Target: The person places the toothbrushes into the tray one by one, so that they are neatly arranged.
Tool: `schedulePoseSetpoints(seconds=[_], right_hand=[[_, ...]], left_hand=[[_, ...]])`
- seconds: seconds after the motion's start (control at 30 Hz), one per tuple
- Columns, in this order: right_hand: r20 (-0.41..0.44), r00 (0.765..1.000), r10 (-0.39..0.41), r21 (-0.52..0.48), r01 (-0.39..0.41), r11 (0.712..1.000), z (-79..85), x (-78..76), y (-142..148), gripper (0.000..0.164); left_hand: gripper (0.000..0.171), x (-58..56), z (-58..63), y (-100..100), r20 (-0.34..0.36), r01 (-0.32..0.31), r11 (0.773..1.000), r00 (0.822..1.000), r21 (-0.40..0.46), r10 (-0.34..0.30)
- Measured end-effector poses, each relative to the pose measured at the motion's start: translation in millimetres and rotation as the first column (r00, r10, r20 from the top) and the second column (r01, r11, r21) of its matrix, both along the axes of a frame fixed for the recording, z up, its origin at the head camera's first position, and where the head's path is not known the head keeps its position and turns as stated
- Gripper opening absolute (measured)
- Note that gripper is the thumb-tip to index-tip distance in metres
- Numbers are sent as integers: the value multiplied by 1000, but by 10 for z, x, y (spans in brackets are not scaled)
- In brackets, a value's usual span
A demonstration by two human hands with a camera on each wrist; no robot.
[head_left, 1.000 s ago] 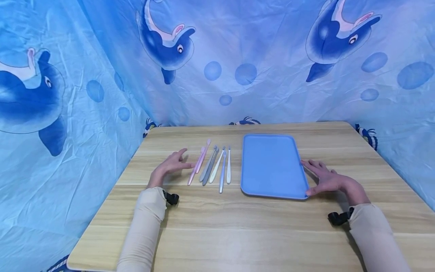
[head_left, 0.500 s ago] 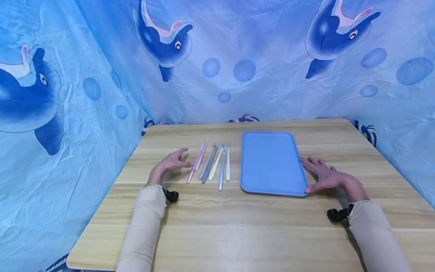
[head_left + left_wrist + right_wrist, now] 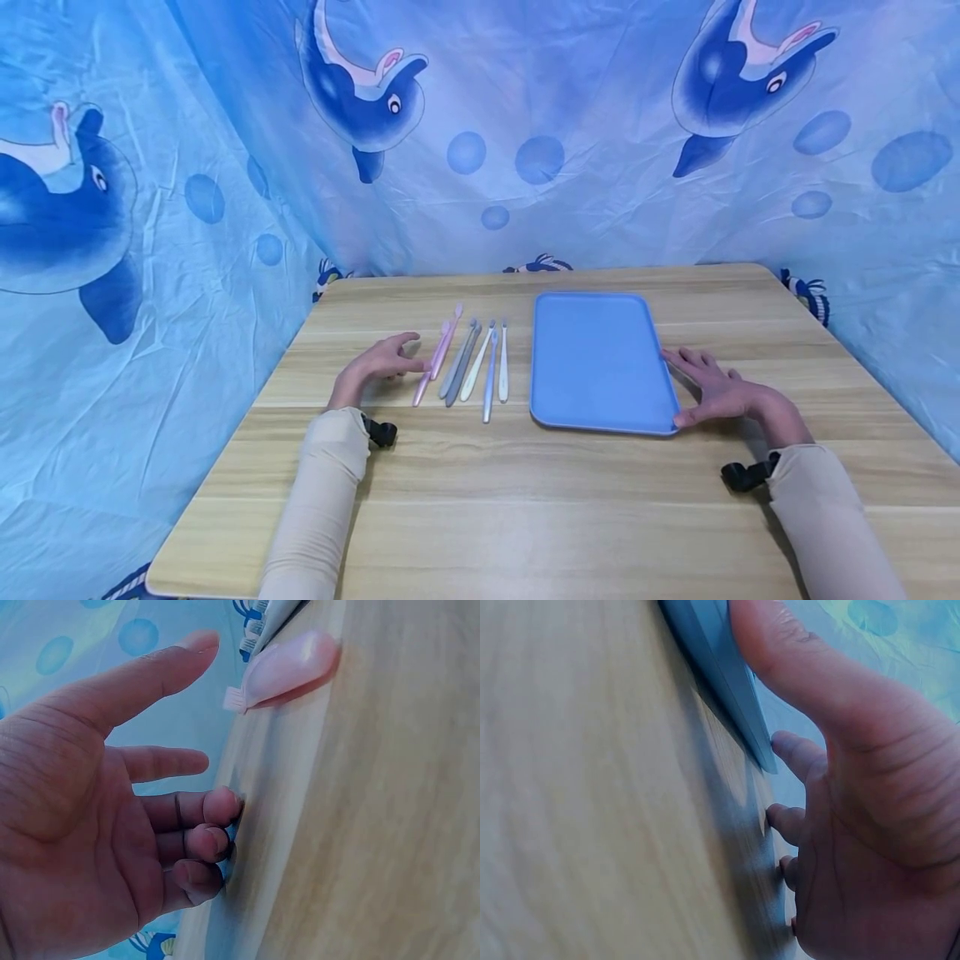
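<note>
In the head view, my left hand [image 3: 381,362] hovers just left of the nearest pink toothbrush [image 3: 421,392], its thumb overlapping the handle. The left wrist view shows a gap between thumb and toothbrush [image 3: 294,666]; the other fingertips are at the tabletop. A second pink toothbrush [image 3: 448,338] lies against the first. Two grey toothbrushes [image 3: 463,367], two whitish ones [image 3: 503,367] and a blue one [image 3: 490,385] follow to the right. My right hand [image 3: 712,393] rests beside a blue tray [image 3: 596,362], thumb at its near right corner and index finger at its right edge.
The wooden table [image 3: 510,508] carries the tray and toothbrushes. A blue dolphin-print curtain [image 3: 600,225] hangs behind the table's far edge and along its left side. Black wrist cameras [image 3: 381,431] are strapped to both wrists.
My left hand has shifted slightly right, so its thumb overlaps more of the pink toothbrush. The right hand stays against the tray. The head view has tilted a little.
</note>
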State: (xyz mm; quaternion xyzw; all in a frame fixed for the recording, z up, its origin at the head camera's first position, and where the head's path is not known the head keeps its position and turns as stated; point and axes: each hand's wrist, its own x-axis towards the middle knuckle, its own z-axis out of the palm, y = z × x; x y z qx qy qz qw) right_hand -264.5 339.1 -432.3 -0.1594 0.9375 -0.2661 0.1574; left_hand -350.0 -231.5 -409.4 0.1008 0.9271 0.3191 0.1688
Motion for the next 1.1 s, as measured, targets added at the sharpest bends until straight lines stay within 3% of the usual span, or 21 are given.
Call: schedulePoseSetpoints(seconds=[0.37, 0.87, 1.1], right_hand=[[0, 1000, -1, -3, 1, 1000, -24, -1, 12, 116], [-7, 1000, 5, -7, -5, 1000, -12, 3, 7, 117], [-5, 1000, 7, -11, -7, 1000, -5, 1, 7, 117]], left_hand=[[96, -27, -52, 14, 94, -4, 999, 996, 33, 1], [101, -53, -73, 5, 115, 2, 998, 993, 67, -9], [101, -38, -82, -6, 202, -1, 992, 979, 124, -24]])
